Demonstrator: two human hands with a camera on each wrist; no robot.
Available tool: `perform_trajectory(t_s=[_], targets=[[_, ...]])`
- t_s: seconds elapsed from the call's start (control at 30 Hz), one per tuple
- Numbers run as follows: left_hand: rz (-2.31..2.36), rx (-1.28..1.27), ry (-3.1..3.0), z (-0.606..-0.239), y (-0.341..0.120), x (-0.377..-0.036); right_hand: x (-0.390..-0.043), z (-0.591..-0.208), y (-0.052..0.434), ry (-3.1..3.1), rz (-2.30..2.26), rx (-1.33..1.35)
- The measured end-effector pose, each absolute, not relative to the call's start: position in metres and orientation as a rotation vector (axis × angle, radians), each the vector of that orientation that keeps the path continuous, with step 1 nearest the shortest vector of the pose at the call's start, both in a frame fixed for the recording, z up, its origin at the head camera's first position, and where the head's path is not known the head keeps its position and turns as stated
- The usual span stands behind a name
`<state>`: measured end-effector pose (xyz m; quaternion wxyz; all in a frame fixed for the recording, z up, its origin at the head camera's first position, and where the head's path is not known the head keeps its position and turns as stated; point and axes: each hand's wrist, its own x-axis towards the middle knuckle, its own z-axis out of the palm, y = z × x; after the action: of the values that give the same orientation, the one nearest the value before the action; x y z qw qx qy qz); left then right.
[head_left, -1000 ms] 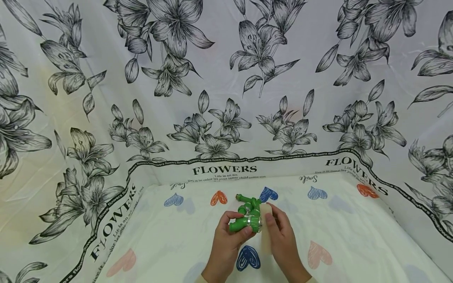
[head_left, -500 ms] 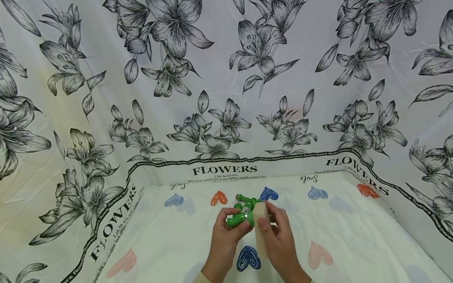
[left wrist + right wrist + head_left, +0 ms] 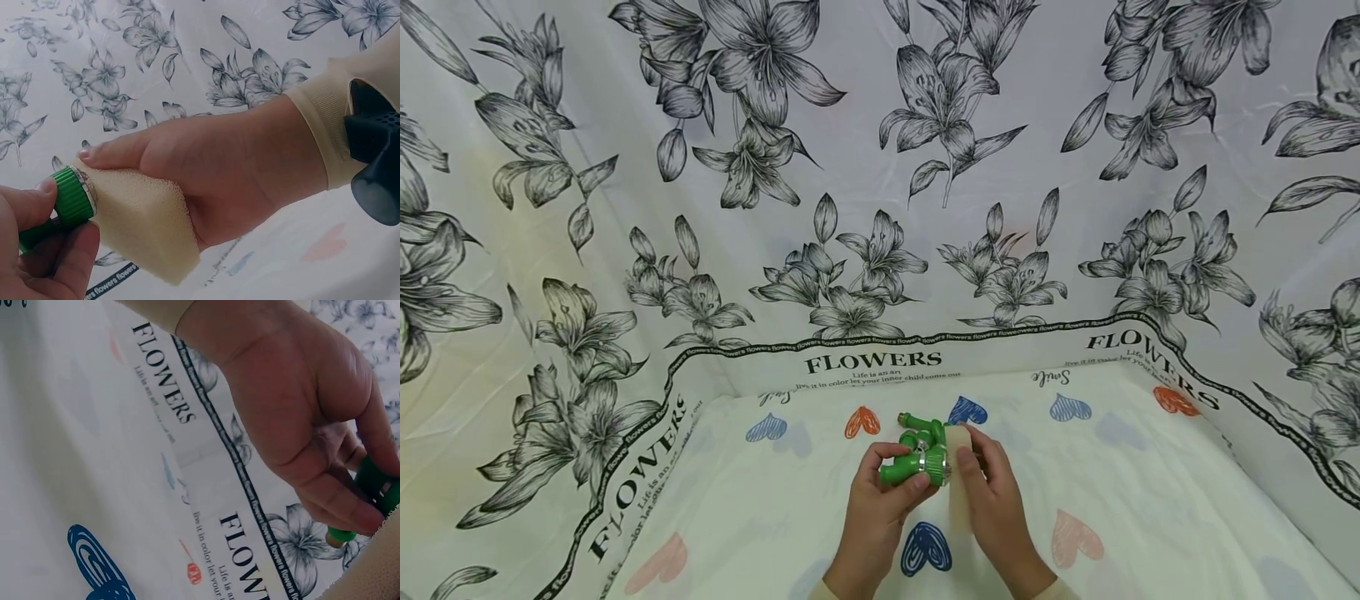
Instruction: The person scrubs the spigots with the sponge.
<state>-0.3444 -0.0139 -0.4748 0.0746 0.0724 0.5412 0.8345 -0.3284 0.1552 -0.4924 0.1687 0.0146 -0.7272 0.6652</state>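
Head view: my left hand [image 3: 880,492] pinches the green nozzle [image 3: 917,462] steady above the tablecloth [image 3: 1112,500] so my right hand [image 3: 992,500], gripping the sponge [image 3: 957,454], presses it from 3 o'clock onto the ring end.

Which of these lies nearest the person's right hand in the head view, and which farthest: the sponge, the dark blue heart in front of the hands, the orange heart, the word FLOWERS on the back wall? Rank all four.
1. Sponge: in the right hand.
2. Dark blue heart: on the cloth, just left of the wrist.
3. Orange heart: farther back, to the left.
4. Word FLOWERS: on the back wall, farthest.
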Motion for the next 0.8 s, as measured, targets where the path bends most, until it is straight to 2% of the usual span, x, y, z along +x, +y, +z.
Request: perform_trajectory(t_s=[0.57, 0.8], targets=[[2.505, 0.157, 1.703, -0.474, -0.019, -0.355, -0.329, -0.481, 0.142, -2.06, 1.766, 0.132], [2.501, 0.196, 1.578, -0.476, -0.018, -0.353, -0.339, -0.488, 0.153, -2.1, 1.875, 0.03]])
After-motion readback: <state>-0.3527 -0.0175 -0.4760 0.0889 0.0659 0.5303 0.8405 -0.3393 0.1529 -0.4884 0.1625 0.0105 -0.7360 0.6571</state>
